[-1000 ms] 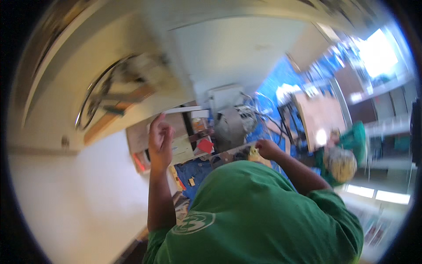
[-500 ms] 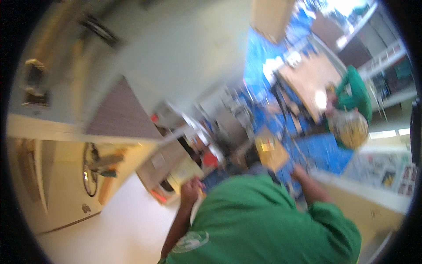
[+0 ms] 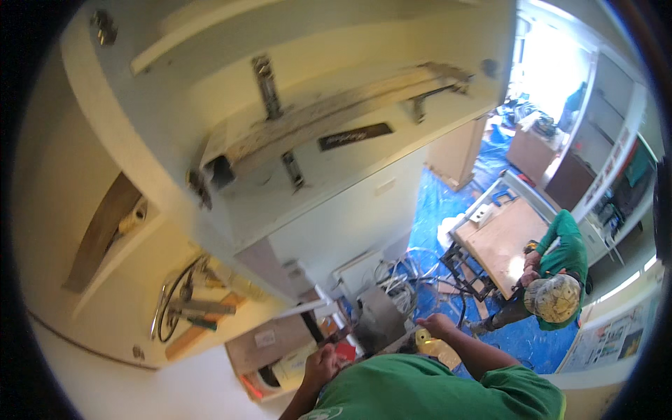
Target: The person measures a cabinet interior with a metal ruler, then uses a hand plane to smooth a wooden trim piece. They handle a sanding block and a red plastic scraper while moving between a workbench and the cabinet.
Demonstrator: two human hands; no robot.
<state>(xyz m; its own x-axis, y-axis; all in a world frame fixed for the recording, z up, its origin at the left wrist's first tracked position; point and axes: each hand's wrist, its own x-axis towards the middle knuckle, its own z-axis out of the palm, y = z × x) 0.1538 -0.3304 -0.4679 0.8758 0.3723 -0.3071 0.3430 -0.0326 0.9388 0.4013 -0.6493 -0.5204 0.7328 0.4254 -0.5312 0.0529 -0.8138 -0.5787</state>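
Observation:
My left hand [image 3: 322, 365] is low in the view, its fingers curled in beside a red round thing [image 3: 345, 352]. Whatever it may hold is hidden. To the right, my right hand [image 3: 439, 327] reaches forward with loosely bent fingers and nothing visible in it. A yellow roll-like thing [image 3: 423, 337] shows just under that hand, apart from it as far as I can tell. Below my left hand stands an opened cardboard box [image 3: 269, 343]. Ahead is a pale cabinet shelf [image 3: 273, 213] bearing a long metal tube [image 3: 315, 120], loose hinges [image 3: 266, 87] and a dark flat bar [image 3: 355, 136].
A lower shelf at left holds tools and a looped black cable [image 3: 168, 308]. Beyond, a co-worker [image 3: 560, 259] in green bends at a wood-topped workbench [image 3: 500, 238]. Blue sheeting [image 3: 434, 210] covers the floor, with tangled cables [image 3: 397, 287] and a grey bin-like container [image 3: 378, 318] on it.
My view has tilted up and steadied, bringing the shelf with the metal tube into sight. My hands and torso now sit lower in the picture.

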